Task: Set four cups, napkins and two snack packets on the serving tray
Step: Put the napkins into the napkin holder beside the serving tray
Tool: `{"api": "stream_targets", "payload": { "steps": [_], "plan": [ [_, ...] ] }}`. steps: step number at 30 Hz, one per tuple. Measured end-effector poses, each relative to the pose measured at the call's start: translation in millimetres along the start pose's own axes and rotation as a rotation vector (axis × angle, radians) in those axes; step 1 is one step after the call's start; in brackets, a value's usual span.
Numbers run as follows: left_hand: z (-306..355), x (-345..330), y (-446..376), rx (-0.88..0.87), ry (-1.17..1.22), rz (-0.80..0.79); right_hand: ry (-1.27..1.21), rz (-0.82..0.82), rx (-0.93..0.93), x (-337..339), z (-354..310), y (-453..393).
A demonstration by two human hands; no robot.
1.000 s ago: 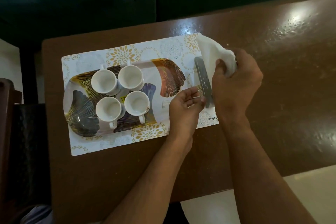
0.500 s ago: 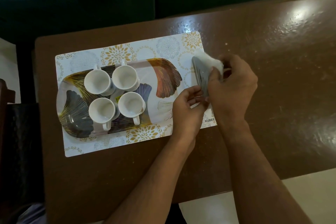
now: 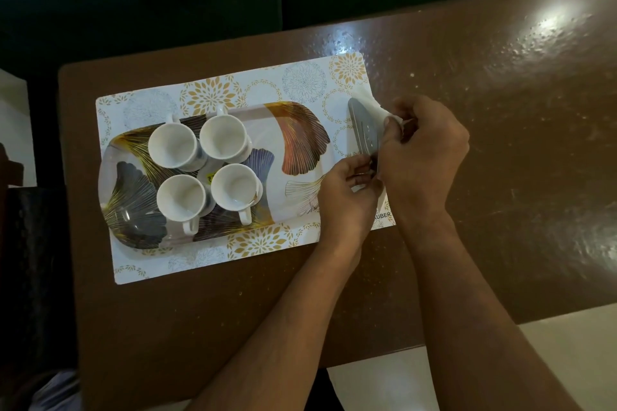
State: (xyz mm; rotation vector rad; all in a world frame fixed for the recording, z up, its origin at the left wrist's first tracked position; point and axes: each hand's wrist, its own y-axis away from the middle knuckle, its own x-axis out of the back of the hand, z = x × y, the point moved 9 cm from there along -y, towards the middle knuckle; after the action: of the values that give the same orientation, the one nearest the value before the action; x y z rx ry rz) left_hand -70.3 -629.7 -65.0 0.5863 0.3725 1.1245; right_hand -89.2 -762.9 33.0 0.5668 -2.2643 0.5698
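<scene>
Beside the tray (image 3: 293,130), white napkin (image 3: 370,107), crumpled

From my remote seat I see a glossy brown wooden table (image 3: 467,110) bearing a white placemat with gold floral rings (image 3: 233,93); on it lies an oblong serving tray printed with ginkgo leaves (image 3: 300,140), carrying four white ceramic cups (image 3: 203,170) grouped two by two at its left half; just past the tray's right end stands a grey metal napkin holder (image 3: 364,130) — the left hand (image 3: 347,197) pinches its near end; the right hand (image 3: 424,157) grips a white paper napkin (image 3: 375,110) against it.
</scene>
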Motion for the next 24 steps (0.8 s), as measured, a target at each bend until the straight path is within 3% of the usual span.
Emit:
{"api": "stream_targets", "payload": {
  "steps": [10, 15, 18, 24],
  "plan": [
    [-1.1, 5.2, 5.0, 0.006, 0.029, -0.016, 0.025, -0.003, 0.026, 2.0, -6.3, 3.8],
    [14.9, 28.7, 11.6, -0.050, 0.071, -0.010, 0.167, 0.051, 0.143, 13.1, -38.5, 18.3],
    [32.0, 58.0, 15.9, -0.131, 0.058, 0.030, 0.181, -0.004, 0.257, 3.3, -64.5, 35.4],
    [70.2, 148.7, 27.9, -0.395, -0.195, 0.175, 0.178, -0.125, 0.371, -37.6, -109.8, 76.7]
  ]
}}
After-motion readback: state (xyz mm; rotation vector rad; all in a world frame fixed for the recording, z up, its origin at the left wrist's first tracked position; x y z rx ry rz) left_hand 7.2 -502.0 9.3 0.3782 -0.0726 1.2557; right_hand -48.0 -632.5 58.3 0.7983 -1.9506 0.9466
